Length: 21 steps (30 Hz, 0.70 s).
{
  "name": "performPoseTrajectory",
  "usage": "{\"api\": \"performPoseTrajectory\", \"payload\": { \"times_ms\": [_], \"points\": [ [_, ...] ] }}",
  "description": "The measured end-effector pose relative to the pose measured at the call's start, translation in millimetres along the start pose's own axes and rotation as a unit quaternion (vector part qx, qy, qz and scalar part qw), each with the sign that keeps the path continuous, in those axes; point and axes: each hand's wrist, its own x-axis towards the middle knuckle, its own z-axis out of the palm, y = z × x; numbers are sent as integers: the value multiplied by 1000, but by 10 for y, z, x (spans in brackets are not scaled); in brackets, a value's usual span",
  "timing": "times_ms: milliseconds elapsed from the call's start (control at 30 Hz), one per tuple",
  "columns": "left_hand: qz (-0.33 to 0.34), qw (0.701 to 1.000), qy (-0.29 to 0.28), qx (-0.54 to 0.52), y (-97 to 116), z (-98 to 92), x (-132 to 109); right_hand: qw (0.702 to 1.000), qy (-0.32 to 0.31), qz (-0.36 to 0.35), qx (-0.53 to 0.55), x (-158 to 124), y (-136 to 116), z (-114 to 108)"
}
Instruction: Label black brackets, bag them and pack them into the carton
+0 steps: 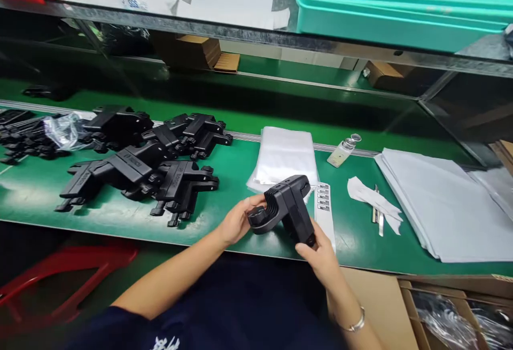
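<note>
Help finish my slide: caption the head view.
Left hand and right hand hold a ribbed, angular black plastic part over a flat green worktop.

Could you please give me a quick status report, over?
Left hand and right hand both on the black clamp. Clamp held near front of bench. Plastic bags and label sheet just beyond; neither apparently blocking.

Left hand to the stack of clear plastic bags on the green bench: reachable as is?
Likely yes: the stack of clear plastic bags lies just beyond the left hand, its far side uncovered. But that hand holds the black plastic clamp-shaped part, so it would probably have to let go first.
</note>
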Motion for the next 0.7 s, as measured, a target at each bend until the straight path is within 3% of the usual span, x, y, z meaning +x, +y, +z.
{"api": "performPoseTrajectory", "payload": {
  "times_ms": [67, 133, 200, 300, 400, 567, 700],
  "points": [
    [-47, 997, -53, -10, 73, -96, 77, 991, 0, -21, -128, 3, -85, -188],
    [-86, 990, -85, 74, 102, -155, 124, 972, -29, -46, -229, 4, -165, -292],
    [-98, 976, -78, 180, 86, -175, 136, 960, -60, -68, -266, 0, -199, -326],
    [-77, 969, -18, 235, 15, -174, 93, 979, -21, -49, -195, 3, -150, -322],
    [-40, 971, 26, 235, -35, -187, 2, 997, 37, 30, -62, 44, -72, -298],
    [-36, 945, 35, 324, 2, -250, -151, 983, 45, 107, 139, 172, -104, -209],
    [-39, 955, 52, 290, 6, -288, -215, 987, 29, 99, 124, 211, -153, -167]
  ]
}}
